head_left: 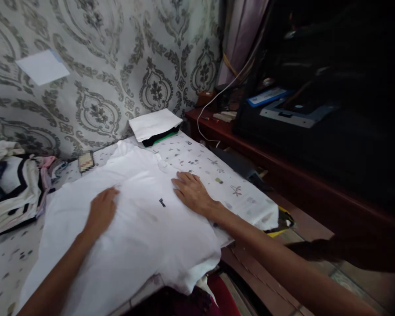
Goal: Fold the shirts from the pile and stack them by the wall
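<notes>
1. White shirt (134, 237), 1: spread over the patterned sheet (200, 162), below both my hands.
2. My right hand (193, 193): open, palm down, fingers extended on the cloth near the collar; nothing gripped.
3. My left hand (102, 210): on the cloth, fingertips blurred; I cannot tell whether they pinch.
4. Step, by my judgement: smoothing flat.
5. Next move seemingly calls for flat, light palms on the remaining creases.
</notes>
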`<state>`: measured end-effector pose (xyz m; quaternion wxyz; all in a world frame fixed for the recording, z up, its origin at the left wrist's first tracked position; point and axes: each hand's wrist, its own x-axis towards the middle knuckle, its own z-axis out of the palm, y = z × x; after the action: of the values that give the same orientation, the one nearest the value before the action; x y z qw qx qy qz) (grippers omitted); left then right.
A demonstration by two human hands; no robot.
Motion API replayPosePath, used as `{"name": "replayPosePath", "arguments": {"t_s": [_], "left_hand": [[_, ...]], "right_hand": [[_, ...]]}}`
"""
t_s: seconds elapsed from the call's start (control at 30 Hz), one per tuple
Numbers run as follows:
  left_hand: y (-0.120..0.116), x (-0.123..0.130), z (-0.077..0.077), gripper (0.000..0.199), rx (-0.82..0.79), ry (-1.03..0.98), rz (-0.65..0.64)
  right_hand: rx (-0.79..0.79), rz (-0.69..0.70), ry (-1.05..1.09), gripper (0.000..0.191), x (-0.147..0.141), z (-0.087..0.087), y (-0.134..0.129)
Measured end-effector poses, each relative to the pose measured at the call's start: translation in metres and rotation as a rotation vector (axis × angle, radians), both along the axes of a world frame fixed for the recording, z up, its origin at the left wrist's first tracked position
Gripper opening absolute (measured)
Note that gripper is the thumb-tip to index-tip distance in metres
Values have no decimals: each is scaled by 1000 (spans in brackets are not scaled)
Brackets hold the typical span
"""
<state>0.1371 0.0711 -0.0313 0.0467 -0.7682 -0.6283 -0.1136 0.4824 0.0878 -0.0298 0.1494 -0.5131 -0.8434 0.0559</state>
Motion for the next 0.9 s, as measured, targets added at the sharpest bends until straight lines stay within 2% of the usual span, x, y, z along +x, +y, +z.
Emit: {"name": "replayPosePath", "arguments": {"t_s": [0.1, 0.2, 0.3, 0.43, 0.5, 0.6, 0.67, 0.73, 0.83, 0.9], "left_hand": [[-1, -72, 10, 39, -69, 121, 295], [-3, -104, 23, 38, -148, 157, 444], [-4, -99, 23, 39, -90, 108, 462], [-1, -82, 6, 41, 24, 2, 250], [0, -87, -3, 39, 31, -5, 161], [-4, -112, -7, 36, 38, 46, 196], [-9, -128, -3, 34, 17, 89, 281], [-9, -133, 6, 31, -35, 160, 360], [6, -114, 19, 30, -55, 299, 418], [28, -86, 25, 32, -12, 321, 348]], "right_hand": [[13, 19, 22, 34, 4, -4, 0], [0, 31, 65, 36, 4, 1, 9], [-31, 19, 95, 34, -7, 11, 35], [-69, -11, -7, 32, -36, 20, 90], [-87, 4, -54, 31, -48, 18, 113], [-70, 15, -60, 32, -57, 10, 137], [-56, -5, -54, 34, -56, 3, 145], [-40, -23, -47, 35, -53, -4, 151], [-4, -17, -28, 35, -49, -11, 156], [8, -6, -15, 37, -48, -14, 157]]}}
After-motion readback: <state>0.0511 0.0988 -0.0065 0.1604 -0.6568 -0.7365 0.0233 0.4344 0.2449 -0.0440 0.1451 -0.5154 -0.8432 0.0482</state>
